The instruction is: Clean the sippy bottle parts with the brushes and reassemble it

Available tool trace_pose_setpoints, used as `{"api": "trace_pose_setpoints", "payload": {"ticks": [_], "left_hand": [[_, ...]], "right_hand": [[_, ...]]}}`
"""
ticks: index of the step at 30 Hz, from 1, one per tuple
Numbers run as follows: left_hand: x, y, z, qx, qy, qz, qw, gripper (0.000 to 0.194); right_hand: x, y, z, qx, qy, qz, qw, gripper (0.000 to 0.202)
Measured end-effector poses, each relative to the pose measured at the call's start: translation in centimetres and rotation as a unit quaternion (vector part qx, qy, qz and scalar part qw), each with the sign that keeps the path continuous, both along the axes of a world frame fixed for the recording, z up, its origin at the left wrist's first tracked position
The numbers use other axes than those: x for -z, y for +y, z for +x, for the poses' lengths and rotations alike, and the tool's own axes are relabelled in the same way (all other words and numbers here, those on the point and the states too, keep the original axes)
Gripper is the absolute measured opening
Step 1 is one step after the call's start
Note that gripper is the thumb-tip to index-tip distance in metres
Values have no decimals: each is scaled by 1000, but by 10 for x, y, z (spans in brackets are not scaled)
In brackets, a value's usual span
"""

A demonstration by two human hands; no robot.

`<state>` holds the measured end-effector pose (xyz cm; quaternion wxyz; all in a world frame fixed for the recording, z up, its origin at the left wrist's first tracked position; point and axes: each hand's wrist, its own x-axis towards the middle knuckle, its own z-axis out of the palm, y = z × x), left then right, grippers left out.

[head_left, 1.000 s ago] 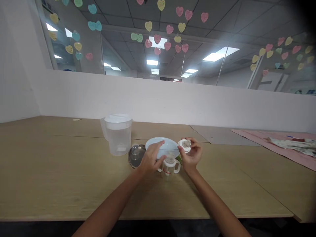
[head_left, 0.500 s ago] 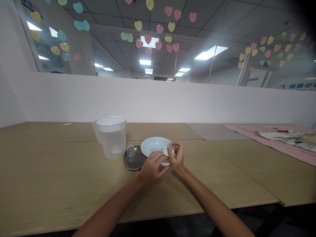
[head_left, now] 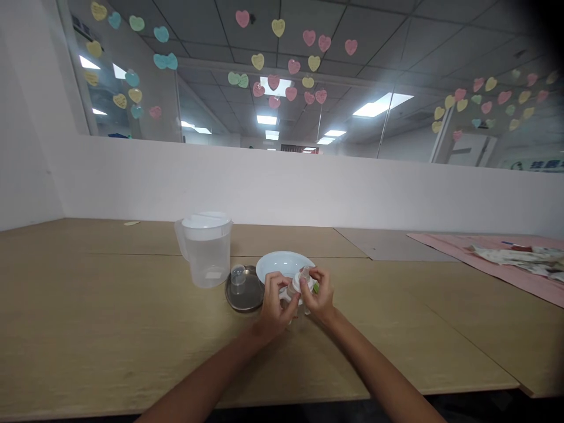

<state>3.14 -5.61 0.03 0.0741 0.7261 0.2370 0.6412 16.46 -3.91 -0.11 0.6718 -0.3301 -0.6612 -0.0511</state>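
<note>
What looks like a small baby bottle [head_left: 291,289] is between my hands, in front of the bowl. My left hand [head_left: 274,308] has its fingers closed around the bottle's body. My right hand [head_left: 322,298] pinches the white collar [head_left: 296,283], which has a clear, teat-like top. Fingers cover much of the bottle. Behind it sits a white bowl [head_left: 284,257], partly hidden by both hands. To the left, a round metal tray [head_left: 250,298] carries a clear domed cap [head_left: 238,279]. A bit of green shows beside my right fingers; I cannot make out what it is.
A translucent lidded pitcher [head_left: 207,252] stands left of the tray. Far right, a pink cloth [head_left: 467,258] bears crumpled patterned fabric [head_left: 515,258]. A small flat pale piece [head_left: 131,223] lies at the back left. A white wall [head_left: 264,185] bounds the wooden table [head_left: 132,329] behind.
The camera view has shifted, so the scene sits slightly lower and further right. The bottle is turned in my hands, with more of its white collar showing. Both hands keep their grip.
</note>
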Motion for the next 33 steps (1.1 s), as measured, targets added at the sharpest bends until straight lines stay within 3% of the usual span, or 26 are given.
{"api": "trace_pose_setpoints", "payload": {"ticks": [9,19,24,28,33], "left_hand": [[-3,-2,-1,19,-12,-23,999,25],[-2,-8,-2,-55,77,10,995,26],[-1,-4,-3,-16,88,-12,996,32],[0,5,-8,25,114,-26,993,46],[3,13,-11,32,138,-5,990,65]], "right_hand": [[-6,-3,-3,-7,1,-31,999,27],[1,-1,4,-9,-75,-2,997,33],[-6,-6,3,-25,-131,-24,991,30],[-9,-8,5,-67,-122,-45,989,28],[-16,-9,2,-158,-19,-127,979,21]]}}
